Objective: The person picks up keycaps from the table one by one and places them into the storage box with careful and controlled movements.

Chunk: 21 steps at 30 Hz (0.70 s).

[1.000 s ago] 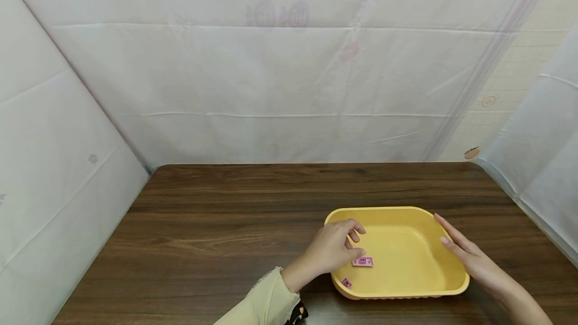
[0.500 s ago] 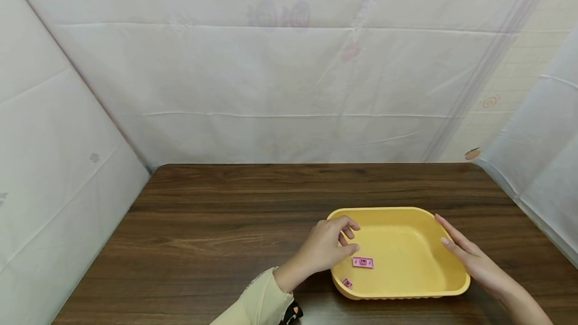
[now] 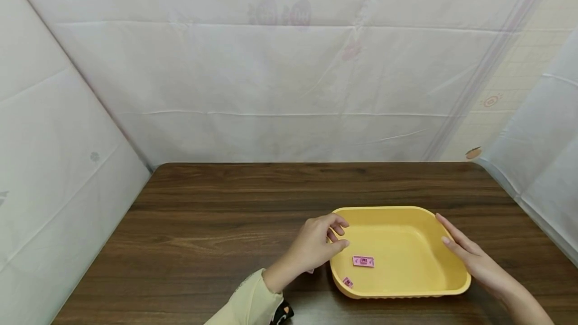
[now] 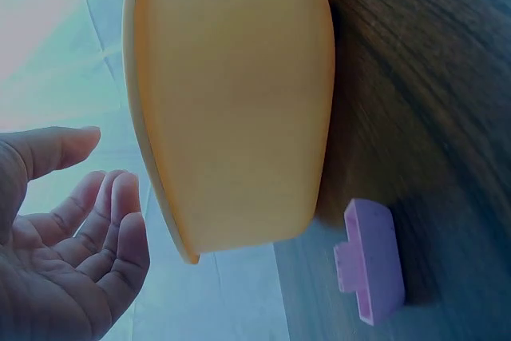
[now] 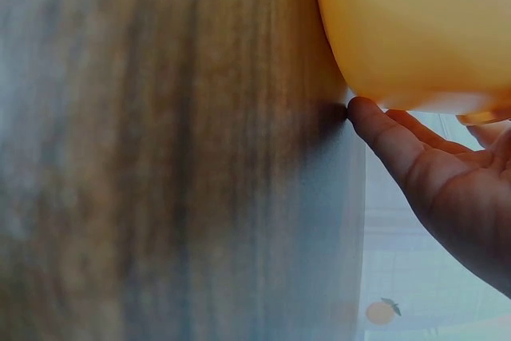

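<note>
The left grip [image 3: 316, 240] keeps thumb and bent fingers apart, just beside the left rim of the yellow tub [image 3: 406, 252]. Lower down, a pink piece [image 4: 375, 263] lies on the bench [image 3: 217, 224] near the tub. Inside the tub are a printed pink block [image 3: 363, 261] and, in the near left corner, a smaller pink block [image 3: 347, 282]. The right grip [image 3: 469, 257], fingers straight, touches the tub's right side.

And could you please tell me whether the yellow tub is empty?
Not empty: in the head view, the yellow tub holds a pink piece and, nearer its front-left corner, another pink piece.
</note>
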Available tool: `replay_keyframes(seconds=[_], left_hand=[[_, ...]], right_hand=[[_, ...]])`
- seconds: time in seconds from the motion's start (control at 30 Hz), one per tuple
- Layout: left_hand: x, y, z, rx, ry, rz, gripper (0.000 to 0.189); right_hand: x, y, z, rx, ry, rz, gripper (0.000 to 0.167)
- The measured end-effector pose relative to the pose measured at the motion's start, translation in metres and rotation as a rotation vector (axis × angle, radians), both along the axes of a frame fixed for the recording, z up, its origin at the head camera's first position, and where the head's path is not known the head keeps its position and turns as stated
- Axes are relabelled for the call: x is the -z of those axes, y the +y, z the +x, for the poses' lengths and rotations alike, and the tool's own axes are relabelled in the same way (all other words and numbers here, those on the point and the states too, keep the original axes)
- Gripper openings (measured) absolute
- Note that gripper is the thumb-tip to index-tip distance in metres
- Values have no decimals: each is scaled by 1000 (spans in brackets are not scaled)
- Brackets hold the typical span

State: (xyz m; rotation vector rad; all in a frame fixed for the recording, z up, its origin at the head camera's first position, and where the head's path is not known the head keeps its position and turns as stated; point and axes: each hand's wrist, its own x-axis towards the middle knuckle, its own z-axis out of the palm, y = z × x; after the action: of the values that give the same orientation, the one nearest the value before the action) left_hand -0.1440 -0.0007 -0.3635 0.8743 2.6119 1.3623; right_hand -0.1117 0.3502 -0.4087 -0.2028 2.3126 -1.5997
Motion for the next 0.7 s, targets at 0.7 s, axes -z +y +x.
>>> replay_keyframes(seconds=[0.7], left_hand=[[3,-23,4,-18,-23,31,23]], right_hand=[[1,0,0,17,34,70,54]])
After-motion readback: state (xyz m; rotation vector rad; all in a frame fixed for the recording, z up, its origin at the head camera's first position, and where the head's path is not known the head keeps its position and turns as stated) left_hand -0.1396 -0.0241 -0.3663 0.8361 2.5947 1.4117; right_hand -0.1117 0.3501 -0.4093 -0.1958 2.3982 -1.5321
